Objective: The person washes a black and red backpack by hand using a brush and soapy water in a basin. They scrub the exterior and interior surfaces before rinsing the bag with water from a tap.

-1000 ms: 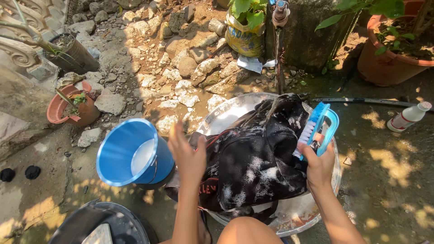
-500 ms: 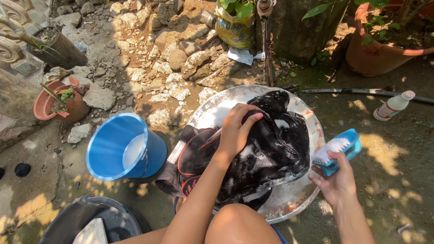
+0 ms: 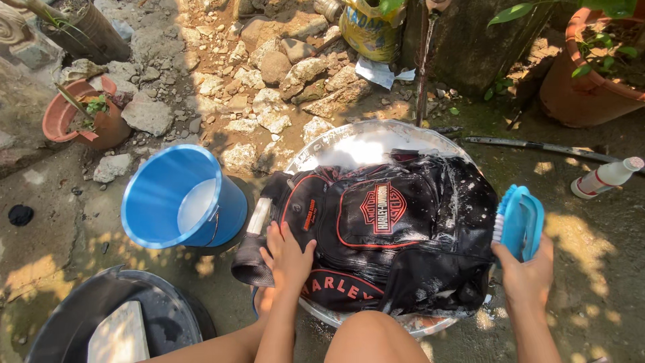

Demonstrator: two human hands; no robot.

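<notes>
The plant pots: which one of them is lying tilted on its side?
The small terracotta pot at the left edge, beside the rocks, with a little green plant. It leans over, mouth facing sideways; the large terracotta pot at upper right stands upright.

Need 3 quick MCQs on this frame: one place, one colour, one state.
1. Where is the blue bucket?
A. left of the backpack
B. inside the basin
C. behind the tap

2. What colour is the scrub brush?
A. red
B. blue
C. yellow

3. How does the black backpack look?
A. dry and folded
B. hung up
C. wet and soapy

Key: 1 A, it stands beside the metal basin. 2 B, the right hand holds it. 3 C, suds show; the left hand presses on it.
</notes>
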